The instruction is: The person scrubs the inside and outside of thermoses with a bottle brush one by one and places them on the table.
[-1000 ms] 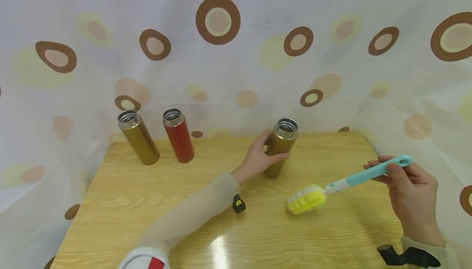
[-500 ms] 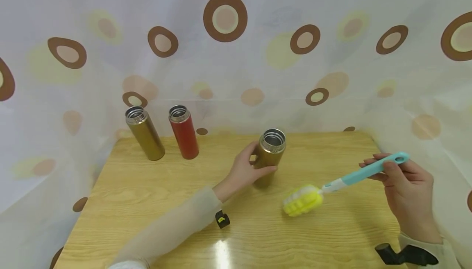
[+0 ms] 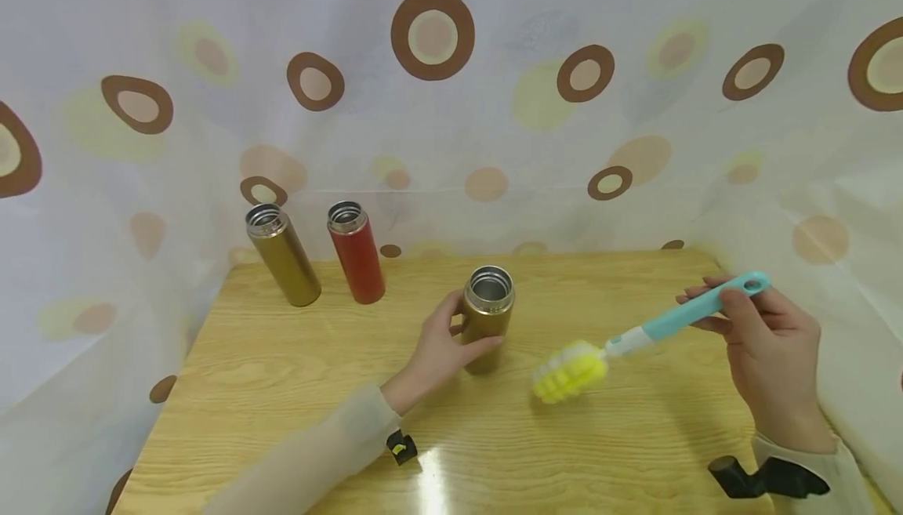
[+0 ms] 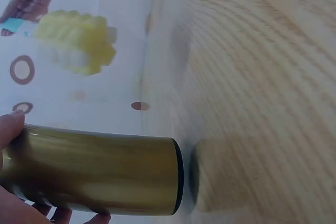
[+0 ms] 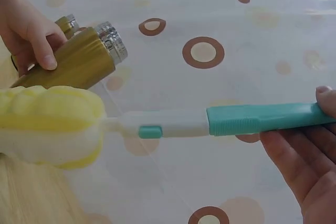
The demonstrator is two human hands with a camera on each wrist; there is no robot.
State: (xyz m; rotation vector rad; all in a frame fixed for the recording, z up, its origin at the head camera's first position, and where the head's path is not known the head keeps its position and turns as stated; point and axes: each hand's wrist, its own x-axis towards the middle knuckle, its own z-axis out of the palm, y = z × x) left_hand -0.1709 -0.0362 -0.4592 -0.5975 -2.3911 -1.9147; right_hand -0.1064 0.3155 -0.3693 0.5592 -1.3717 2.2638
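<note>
My left hand grips an open gold flask near the middle of the wooden table; the flask fills the left wrist view, its base just above the wood. My right hand holds the teal handle of a bottle brush, whose yellow and white sponge head hangs over the table to the right of the flask. In the right wrist view the sponge head sits below the flask's steel mouth, with my fingers on the handle.
A second gold flask and a red flask stand open at the table's back left. A white curtain with brown rings closes in the table on three sides.
My left hand has drawn the gold flask nearer to me and to the left. The brush in my right hand has shifted slightly left and up.
</note>
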